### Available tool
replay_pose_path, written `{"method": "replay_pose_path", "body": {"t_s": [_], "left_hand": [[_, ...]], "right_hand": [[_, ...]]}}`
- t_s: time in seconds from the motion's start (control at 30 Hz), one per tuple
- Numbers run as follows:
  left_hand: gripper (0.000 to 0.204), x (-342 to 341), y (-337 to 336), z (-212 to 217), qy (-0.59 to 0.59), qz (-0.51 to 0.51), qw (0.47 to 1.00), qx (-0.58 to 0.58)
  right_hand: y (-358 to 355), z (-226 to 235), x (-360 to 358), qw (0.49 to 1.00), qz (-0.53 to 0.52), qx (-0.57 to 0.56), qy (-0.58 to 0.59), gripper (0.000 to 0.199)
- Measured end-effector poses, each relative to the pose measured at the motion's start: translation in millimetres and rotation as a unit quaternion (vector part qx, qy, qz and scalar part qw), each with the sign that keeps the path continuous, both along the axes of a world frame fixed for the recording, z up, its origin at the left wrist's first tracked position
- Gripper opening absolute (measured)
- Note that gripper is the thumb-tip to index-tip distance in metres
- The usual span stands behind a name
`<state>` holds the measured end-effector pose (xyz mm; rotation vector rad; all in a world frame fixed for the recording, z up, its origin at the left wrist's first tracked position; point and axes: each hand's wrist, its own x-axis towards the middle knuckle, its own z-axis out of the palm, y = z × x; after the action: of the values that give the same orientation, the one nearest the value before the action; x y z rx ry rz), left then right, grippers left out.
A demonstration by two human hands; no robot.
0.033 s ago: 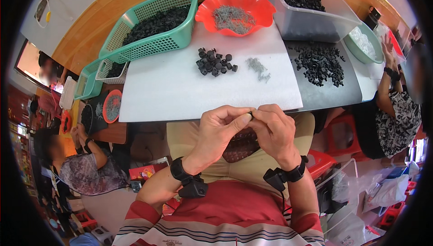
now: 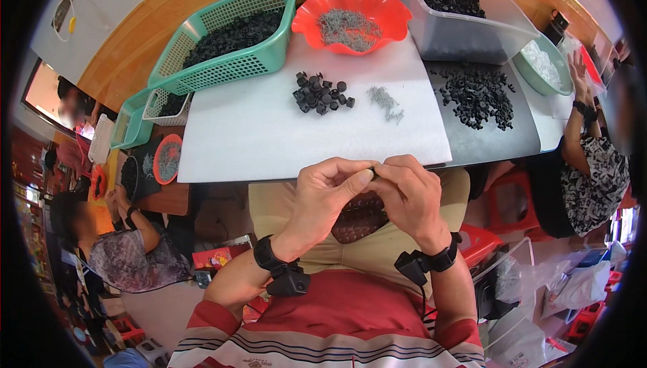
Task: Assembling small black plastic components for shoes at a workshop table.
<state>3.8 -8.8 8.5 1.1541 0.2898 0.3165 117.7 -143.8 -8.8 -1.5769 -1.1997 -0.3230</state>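
Observation:
My left hand and my right hand meet just off the near edge of the table, above my lap. Between their fingertips is a small black plastic part, mostly hidden by thumbs and fingers. Both hands are closed in a pinch on it. Beyond them, on a white foam sheet, lies a small heap of black plastic caps. To the right of that heap is a little pile of thin grey metal pieces, seemingly springs.
A green basket of black parts, a red scalloped bowl of grey pieces and a clear bin line the back. Small black parts cover a dark mat at right. Co-workers sit at left and right.
My joined fingertips and the small black part have shifted very slightly to the left. Everything on the table stays the same.

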Motion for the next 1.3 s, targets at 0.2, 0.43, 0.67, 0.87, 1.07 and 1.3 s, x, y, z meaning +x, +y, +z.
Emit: {"method": "replay_pose_path", "body": {"t_s": [0.2,0.43,0.67,0.87,1.07,1.3], "left_hand": [[0.019,-3.4,12.9,2.8,-0.001,0.039,0.999,0.020],[0.026,-5.6,39.2,4.1,-0.009,0.085,0.994,0.064],[0.027,-8.5,49.2,9.6,0.044,0.150,0.976,0.155],[0.021,-2.4,59.4,12.3,0.075,0.166,0.961,0.210],[0.030,18.8,110.5,46.1,0.066,0.291,0.881,0.367],[0.040,40.8,213.2,86.7,0.064,0.375,0.796,0.471]], "right_hand": [[-1.6,13.7,16.9,0.994,0.035,-0.013,0.102,0.023],[5.8,1.5,32.8,0.980,0.000,-0.018,0.199,0.014],[2.2,-0.7,35.2,0.975,0.007,-0.043,0.218,0.011],[0.6,-1.6,38.3,0.969,0.017,-0.050,0.239,0.012],[-0.2,-0.6,39.1,0.967,0.029,-0.043,0.251,0.013],[0.5,-1.3,38.2,0.961,0.036,-0.040,0.271,0.012]]}}
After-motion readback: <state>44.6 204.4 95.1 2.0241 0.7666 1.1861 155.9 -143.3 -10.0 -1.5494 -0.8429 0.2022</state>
